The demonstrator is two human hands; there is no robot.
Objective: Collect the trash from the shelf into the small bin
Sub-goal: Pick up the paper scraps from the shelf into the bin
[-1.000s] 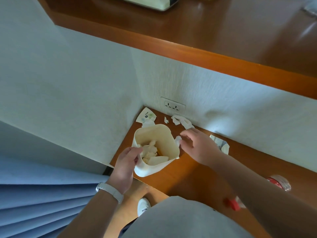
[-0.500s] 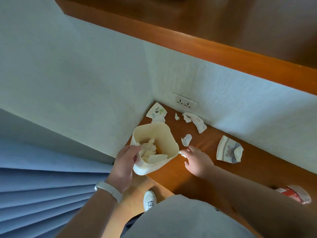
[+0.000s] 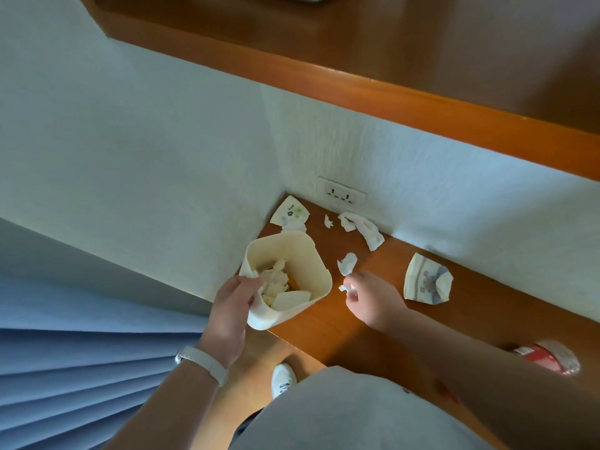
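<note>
My left hand [image 3: 232, 308] grips the near wall of the small cream bin [image 3: 302, 254], tilted at the shelf's left front edge, with crumpled paper inside. My right hand [image 3: 373, 298] rests on the wooden shelf [image 3: 487, 306] just right of the bin, its fingertips pinching a small white paper scrap [image 3: 346, 288]. A crumpled white scrap [image 3: 347, 263] lies just beyond those fingers. Farther back lie a twisted tissue [image 3: 363, 228], a tiny scrap [image 3: 328, 221] and a flattened flowered paper cup [image 3: 290, 215] in the corner. A crushed patterned paper cup [image 3: 427, 282] lies to the right.
A wall socket [image 3: 341, 194] sits above the shelf's back edge. A second wooden shelf [image 3: 389, 79] overhangs above. A red-labelled bottle [image 3: 548, 355] lies at the right, behind my forearm. Blue curtain folds [image 3: 81, 368] hang at the left; a white shoe [image 3: 283, 378] shows below.
My right hand drew back from the bin's rim to the shelf beside it and closed its fingertips on a small scrap. The view shifted, showing more of the shelf's right side.
</note>
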